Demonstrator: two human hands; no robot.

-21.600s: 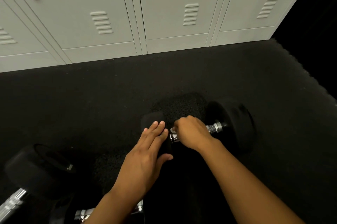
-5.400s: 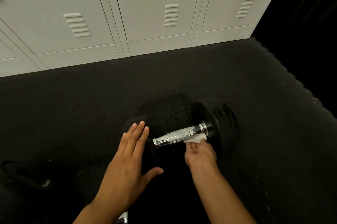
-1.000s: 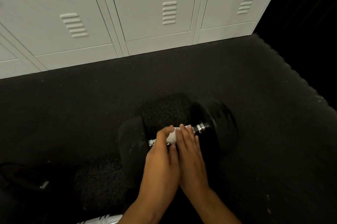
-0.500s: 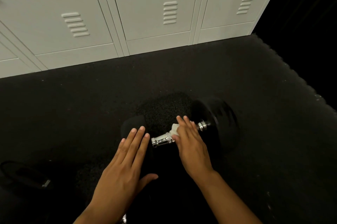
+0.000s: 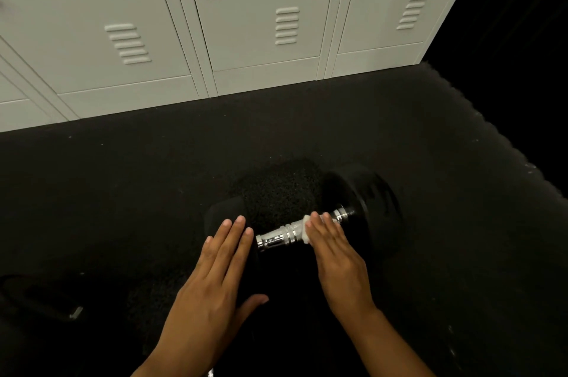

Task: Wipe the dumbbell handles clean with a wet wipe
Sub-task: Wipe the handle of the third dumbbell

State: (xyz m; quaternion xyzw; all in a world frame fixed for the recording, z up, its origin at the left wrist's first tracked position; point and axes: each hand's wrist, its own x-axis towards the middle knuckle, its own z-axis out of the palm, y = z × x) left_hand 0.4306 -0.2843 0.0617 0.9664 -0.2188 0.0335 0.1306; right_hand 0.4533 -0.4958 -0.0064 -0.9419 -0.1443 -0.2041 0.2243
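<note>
One dumbbell [image 5: 307, 223] lies on the black floor mat [image 5: 430, 223], its chrome handle [image 5: 276, 237] running from eight to two o'clock. Right hand [image 5: 335, 257] presses a white wet wipe [image 5: 302, 230] flat-fingered onto the handle. Left hand [image 5: 215, 278] rests flat, fingers straight, on the eight-o'clock weight head [image 5: 222, 210]. Grey lockers [image 5: 246, 23] stand at twelve.

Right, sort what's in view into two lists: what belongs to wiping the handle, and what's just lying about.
Part of the job:
- dumbbell, chrome handle
- wet wipe, pressed on the handle under the right hand
- left hand, flat on the near weight head

Just lying about:
- grey lockers
- dark object with a metal tip at lower left, too dim to identify
</note>
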